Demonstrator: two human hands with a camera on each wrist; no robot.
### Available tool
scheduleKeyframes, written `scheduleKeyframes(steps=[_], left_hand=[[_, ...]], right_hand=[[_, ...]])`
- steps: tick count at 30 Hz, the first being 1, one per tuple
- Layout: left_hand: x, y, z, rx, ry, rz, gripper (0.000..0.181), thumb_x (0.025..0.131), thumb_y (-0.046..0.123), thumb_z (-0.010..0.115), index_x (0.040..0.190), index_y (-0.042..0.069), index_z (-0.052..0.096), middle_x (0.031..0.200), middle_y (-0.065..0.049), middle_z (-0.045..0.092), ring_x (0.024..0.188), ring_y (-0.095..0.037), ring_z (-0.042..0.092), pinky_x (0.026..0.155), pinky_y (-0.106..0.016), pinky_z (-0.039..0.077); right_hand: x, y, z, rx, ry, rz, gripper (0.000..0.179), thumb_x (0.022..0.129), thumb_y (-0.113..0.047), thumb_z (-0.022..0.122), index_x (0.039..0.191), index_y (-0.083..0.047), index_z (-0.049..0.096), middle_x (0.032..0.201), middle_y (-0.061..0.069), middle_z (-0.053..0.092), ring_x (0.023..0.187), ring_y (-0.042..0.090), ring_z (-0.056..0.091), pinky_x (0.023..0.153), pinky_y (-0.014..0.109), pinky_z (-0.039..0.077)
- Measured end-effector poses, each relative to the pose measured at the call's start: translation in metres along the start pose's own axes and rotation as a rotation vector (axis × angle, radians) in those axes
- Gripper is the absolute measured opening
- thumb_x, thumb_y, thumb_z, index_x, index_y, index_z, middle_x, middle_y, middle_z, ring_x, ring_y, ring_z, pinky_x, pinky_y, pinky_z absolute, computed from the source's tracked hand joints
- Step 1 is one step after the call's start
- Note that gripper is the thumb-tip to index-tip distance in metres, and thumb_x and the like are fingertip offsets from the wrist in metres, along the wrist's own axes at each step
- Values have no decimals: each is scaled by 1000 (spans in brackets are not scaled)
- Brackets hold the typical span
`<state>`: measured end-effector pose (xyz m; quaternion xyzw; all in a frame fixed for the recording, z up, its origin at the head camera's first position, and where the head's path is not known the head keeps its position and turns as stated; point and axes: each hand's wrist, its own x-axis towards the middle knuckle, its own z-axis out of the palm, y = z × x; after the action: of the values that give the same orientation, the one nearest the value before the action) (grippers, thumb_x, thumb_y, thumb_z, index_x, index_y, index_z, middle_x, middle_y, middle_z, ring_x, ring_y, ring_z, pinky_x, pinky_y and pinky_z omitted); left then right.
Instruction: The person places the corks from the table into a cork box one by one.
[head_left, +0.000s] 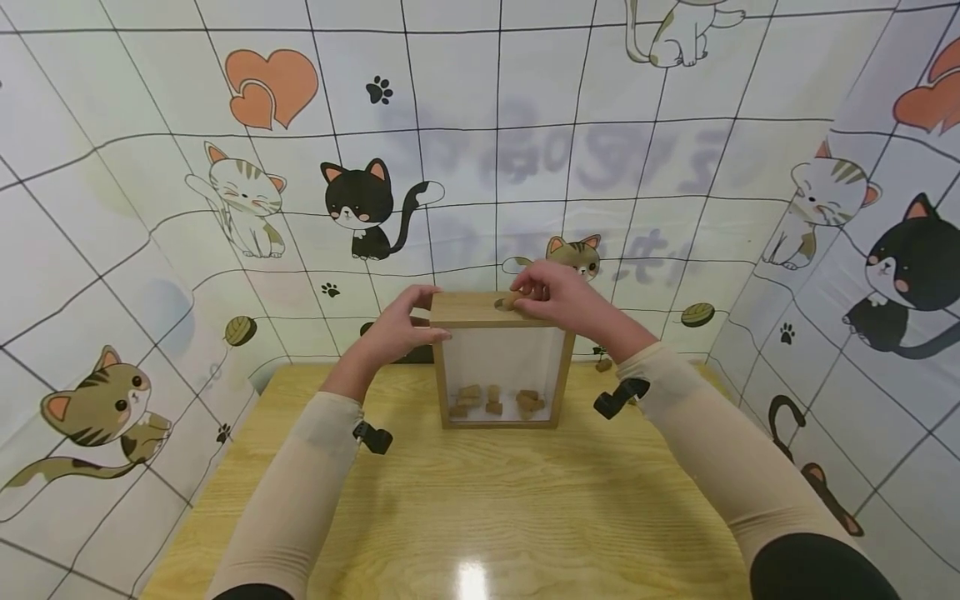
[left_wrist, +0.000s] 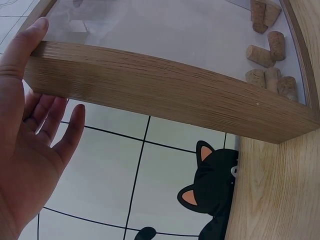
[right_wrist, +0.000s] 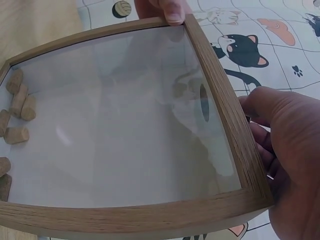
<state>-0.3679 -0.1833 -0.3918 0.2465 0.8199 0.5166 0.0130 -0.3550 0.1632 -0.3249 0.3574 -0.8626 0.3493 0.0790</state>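
Observation:
A shallow wooden box point(head_left: 502, 310) with a clear front stands upright on the table. Several corks point(head_left: 528, 402) lie along its bottom, and these corks point(left_wrist: 276, 46) also show through the pane in the left wrist view. My left hand point(head_left: 399, 332) grips the box's upper left corner, thumb at the front edge and fingers behind. Over the round hole in the top, my right hand point(head_left: 561, 296) pinches a cork point(head_left: 512, 299); in the right wrist view my right hand point(right_wrist: 295, 145) hides that cork.
The wooden table point(head_left: 465, 500) extends in front of the box. Close behind rises a white cloth backdrop point(head_left: 480, 167) printed with cats and a grid, which also hangs at both sides. Wrist cameras point(head_left: 621, 398) are strapped to both forearms.

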Motion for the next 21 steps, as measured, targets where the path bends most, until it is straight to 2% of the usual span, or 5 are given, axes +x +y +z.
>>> scheduleKeyframes(steps=[9,12,15,21], left_hand=[[1,-1,1,18,2,5,80,94,24,92,159,13,48,144,-11,55,131,-33,57,105,-53,58],[2,-1,1,13,0,8,79,94,24,92,160,13,48,143,-11,55,132,-34,56,105,-54,58],[2,0,1,4,-2,9,79,95,23,92,159,13,48,143,-13,55,130,-36,57,104,-53,59],[1,-1,1,1,5,7,77,94,22,92,158,14,49,141,-12,56,126,-36,61,101,-52,61]], right_hand=[[6,-1,4,-25,-5,-15,25,104,-10,79,129,-6,77,106,6,67,88,22,63,80,42,56],[4,-1,4,-22,2,-18,25,105,-10,78,129,-5,77,106,5,67,88,22,62,79,41,56],[0,0,2,-10,44,-41,21,105,-9,77,125,-6,77,104,6,66,86,23,60,76,39,53],[-16,13,-6,-15,187,-55,7,107,-9,73,112,-10,78,99,4,64,78,22,55,69,33,48]])
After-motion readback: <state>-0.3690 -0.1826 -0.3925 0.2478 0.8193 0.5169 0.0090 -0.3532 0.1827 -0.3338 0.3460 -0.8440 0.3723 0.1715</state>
